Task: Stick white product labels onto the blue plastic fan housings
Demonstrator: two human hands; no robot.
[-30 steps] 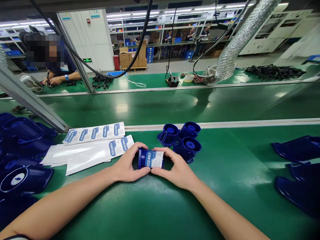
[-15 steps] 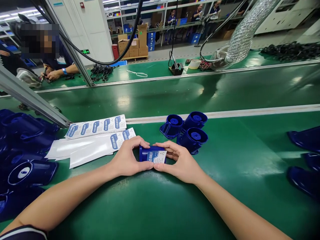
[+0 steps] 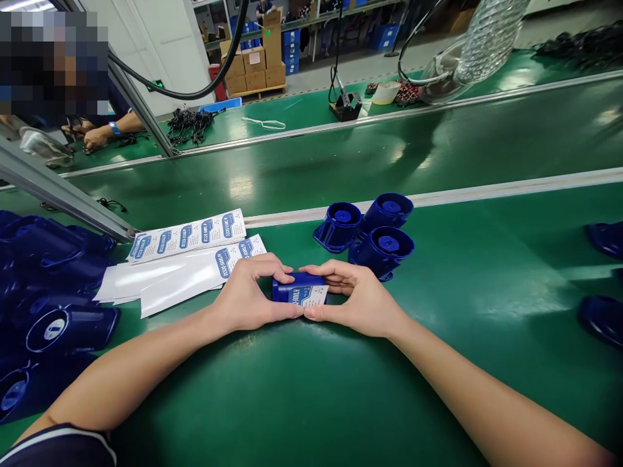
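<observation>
A blue plastic horn-shaped housing (image 3: 302, 279) lies on its side at the middle of the green bench. My left hand (image 3: 246, 295) grips its left end, fingers over the top and thumb along the lower edge. From the right, my right hand (image 3: 367, 299) wraps round the other end. Both thumb tips meet at the lower edge of a white and blue printed label (image 3: 311, 296) on the housing. The thumbs cover part of that edge. Sheets of similar labels (image 3: 189, 235), with partly bare backing strips (image 3: 178, 295), lie beside my left hand.
Three blue housings (image 3: 382, 250) stand beyond my right hand. A heap of them (image 3: 73, 331) fills the left side, and several more (image 3: 603, 318) lie far right. Behind a white ledge (image 3: 467, 194) runs a green strip. A metal post (image 3: 68, 188) rises at left; a co-worker's hand (image 3: 100, 136) shows behind it.
My view has tilted down slightly, shifting the background up. Both hands keep their hold on the housing, and the thumbs stay at the label's lower edge with only slight movement.
</observation>
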